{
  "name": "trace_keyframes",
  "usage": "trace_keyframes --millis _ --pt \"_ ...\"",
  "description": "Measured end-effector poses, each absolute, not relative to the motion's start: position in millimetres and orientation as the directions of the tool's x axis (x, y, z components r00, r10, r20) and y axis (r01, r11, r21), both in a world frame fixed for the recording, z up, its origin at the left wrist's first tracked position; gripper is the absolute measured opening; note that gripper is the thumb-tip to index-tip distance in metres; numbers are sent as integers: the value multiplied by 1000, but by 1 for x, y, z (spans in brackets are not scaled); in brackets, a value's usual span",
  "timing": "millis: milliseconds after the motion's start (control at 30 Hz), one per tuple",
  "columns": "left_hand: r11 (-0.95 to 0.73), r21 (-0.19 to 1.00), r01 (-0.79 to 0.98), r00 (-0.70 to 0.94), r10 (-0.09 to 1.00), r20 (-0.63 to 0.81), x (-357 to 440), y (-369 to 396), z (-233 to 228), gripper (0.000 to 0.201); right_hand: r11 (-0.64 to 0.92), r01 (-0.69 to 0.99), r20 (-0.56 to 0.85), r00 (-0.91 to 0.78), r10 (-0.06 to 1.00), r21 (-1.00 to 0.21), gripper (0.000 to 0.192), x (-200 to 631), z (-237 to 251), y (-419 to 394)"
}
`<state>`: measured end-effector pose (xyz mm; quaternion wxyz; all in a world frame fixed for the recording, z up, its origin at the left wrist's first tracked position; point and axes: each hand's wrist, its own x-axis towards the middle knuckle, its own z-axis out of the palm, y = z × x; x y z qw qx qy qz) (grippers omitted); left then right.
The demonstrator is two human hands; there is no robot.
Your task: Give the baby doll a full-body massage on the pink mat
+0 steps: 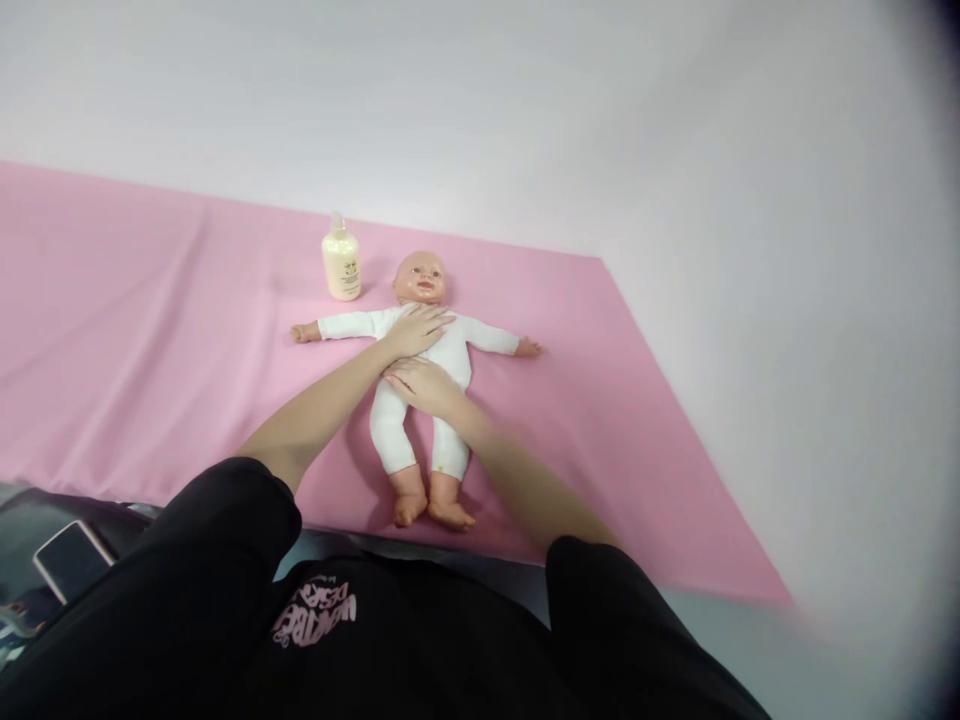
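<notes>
I wear a black shirt (390,650) with short sleeves. The left sleeve (217,540) and the right sleeve (600,590) both end above the elbow, so my forearms are bare. On the chest, between the two sleeves, sits a print (313,610) of pale pink letters, upside down from my view and too blurred to read in full. Both my grips (418,330) (420,385) are bare: no gloves, rings or watch.

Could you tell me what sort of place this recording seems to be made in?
Probably an indoor infant-care practice setup: a baby doll lies face up on a pink cloth against a plain white wall, a lotion bottle beside its head, both hands flat on its torso.
</notes>
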<state>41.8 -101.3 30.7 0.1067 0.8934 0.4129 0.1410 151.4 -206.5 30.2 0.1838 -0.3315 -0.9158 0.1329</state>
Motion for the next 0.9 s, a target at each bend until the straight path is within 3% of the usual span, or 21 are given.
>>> trace_keyframes --millis 200,400,567,667,733,833,900 --pt "-516 336 788 515 851 101 22 -113 26 61 717 460 287 -698 657 -524 42 174 23 -213" --pt "-289 420 860 330 944 -26 16 -132 31 69 576 560 249 -553 795 -595 52 201 14 -241" --pt "-194 395 898 257 960 -112 33 -173 46 86 382 661 205 -331 921 -646 64 208 1 -259" --pt "-273 316 909 296 955 -28 42 -192 47 87 292 729 177 -232 956 -619 70 206 0 -258" --pt "-449 252 857 451 891 56 45 -195 40 75 294 770 189 -226 956 -566 72 202 5 -253" --pt "-686 239 687 680 723 120 51 -186 21 62 402 780 234 -328 915 -479 70 198 18 -241" --pt "-712 273 647 701 696 155 56 -177 7 55 511 743 249 -446 860 -432 66 196 27 -229"
